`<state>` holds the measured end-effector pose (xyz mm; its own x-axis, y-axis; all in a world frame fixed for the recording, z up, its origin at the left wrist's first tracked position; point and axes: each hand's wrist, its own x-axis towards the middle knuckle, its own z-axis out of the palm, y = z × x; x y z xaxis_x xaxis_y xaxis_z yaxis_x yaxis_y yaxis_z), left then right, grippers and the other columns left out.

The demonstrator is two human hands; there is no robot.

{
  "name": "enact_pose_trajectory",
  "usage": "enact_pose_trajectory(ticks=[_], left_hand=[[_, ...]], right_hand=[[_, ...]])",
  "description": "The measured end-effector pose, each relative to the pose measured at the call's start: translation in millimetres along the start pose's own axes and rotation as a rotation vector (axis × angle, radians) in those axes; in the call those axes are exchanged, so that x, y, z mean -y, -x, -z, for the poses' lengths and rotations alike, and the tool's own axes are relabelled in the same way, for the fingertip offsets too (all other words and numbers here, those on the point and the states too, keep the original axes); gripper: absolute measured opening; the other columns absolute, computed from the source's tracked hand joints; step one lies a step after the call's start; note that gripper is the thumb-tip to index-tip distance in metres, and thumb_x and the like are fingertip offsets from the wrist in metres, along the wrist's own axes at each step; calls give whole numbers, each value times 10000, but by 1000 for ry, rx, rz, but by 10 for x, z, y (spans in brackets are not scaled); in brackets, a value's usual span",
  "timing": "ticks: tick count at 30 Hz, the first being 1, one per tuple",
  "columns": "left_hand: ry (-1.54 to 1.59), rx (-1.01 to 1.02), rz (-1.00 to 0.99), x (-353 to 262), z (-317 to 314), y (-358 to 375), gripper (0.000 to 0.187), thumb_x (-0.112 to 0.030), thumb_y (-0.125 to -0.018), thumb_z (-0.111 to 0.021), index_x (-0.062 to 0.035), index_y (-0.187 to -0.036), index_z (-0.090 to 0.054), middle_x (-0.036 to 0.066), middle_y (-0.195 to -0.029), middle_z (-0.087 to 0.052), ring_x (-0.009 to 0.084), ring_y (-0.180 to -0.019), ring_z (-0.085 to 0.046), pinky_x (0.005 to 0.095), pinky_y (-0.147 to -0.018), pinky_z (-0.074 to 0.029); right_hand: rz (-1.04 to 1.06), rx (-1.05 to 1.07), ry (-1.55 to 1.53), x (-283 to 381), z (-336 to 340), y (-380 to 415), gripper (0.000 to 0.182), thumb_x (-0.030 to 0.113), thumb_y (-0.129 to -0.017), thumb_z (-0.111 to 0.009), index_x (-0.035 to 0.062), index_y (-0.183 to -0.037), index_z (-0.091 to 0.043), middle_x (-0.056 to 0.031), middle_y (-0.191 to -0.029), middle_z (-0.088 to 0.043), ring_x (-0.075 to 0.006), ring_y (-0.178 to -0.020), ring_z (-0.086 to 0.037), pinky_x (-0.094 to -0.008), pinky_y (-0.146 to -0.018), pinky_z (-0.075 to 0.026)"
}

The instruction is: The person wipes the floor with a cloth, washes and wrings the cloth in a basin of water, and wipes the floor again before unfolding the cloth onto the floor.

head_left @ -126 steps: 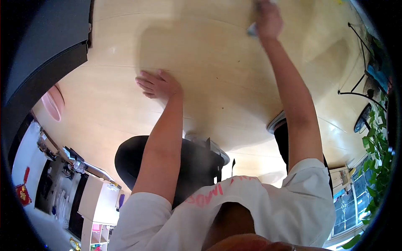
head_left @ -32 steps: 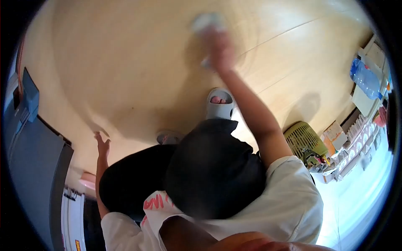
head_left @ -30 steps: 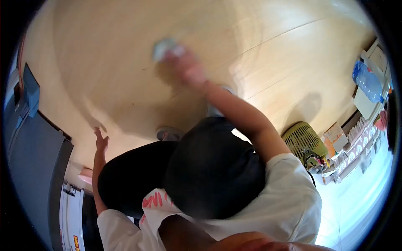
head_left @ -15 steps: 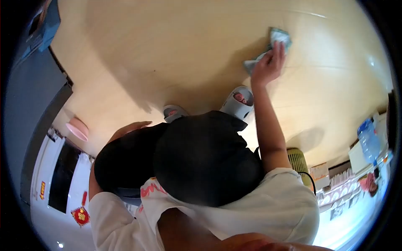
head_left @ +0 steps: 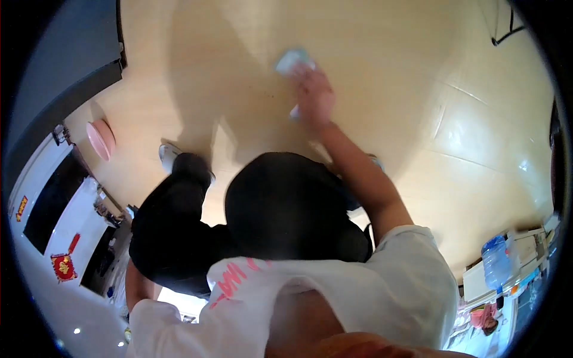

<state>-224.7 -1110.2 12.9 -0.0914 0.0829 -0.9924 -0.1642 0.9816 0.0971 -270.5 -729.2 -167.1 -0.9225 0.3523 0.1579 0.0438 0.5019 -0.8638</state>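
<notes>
Crouched over a pale wood-look floor (head_left: 382,65), a person in a white T-shirt with red lettering (head_left: 382,292) reaches forward with the right arm, the forearm slanting inward across the front of the body. The right hand (head_left: 315,95), blurred and palm down, holds a crumpled pale green-and-white cloth (head_left: 292,59) against the floor; the cloth shows beyond the fingertips and again beside the heel of the hand. The left arm drops behind a black-trousered leg (head_left: 173,232), which hides its hand (whether that hand is spread or curled, one cannot tell). A bent black-trousered knee (head_left: 283,203) rises between the torso and the cloth, just beside the right forearm. Small dark specks (head_left: 271,95) dot the floor near the cloth. A light-coloured slipper (head_left: 169,156) stands to the left; farther off are a round pink plastic basin (head_left: 100,140) and a dark grey cabinet (head_left: 65,48). At right, well apart, is a translucent blue plastic bottle (head_left: 495,262).
</notes>
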Motion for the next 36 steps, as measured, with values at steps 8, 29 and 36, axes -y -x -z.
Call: enact_pose_trajectory(ticks=[8, 29, 36], left_hand=[[60, -208, -191, 680, 241, -283, 421, -360, -928, -545, -82, -1237, -614, 133, -1096, -680, 312, -1017, -643, 401, -904, -486], [-25, -624, -700, 779, 2597, -1287, 384, -328, -921, -559, -73, -1202, -621, 132, -1056, -678, 303, -982, -647, 398, -869, -493], [-25, -639, -776, 644, 2980, -1480, 372, -317, -919, -564, -70, -1191, -623, 132, -1043, -677, 300, -971, -648, 398, -857, -495]], right_hand=[[291, 98, 174, -194, -309, -1772, 377, -51, -872, -499, 34, -1220, -615, -168, -1313, -590, -271, -1101, -636, -389, -918, -530], [-188, -212, 748, -40, 682, 38, 395, 43, -874, -533, 181, -1221, -662, -51, -1308, -613, -247, -1177, -599, -355, -956, -497], [-398, -741, 668, 281, -729, 491, 401, -9, -833, -518, 56, -1200, -664, -137, -1254, -636, -299, -1166, -597, -377, -993, -464]])
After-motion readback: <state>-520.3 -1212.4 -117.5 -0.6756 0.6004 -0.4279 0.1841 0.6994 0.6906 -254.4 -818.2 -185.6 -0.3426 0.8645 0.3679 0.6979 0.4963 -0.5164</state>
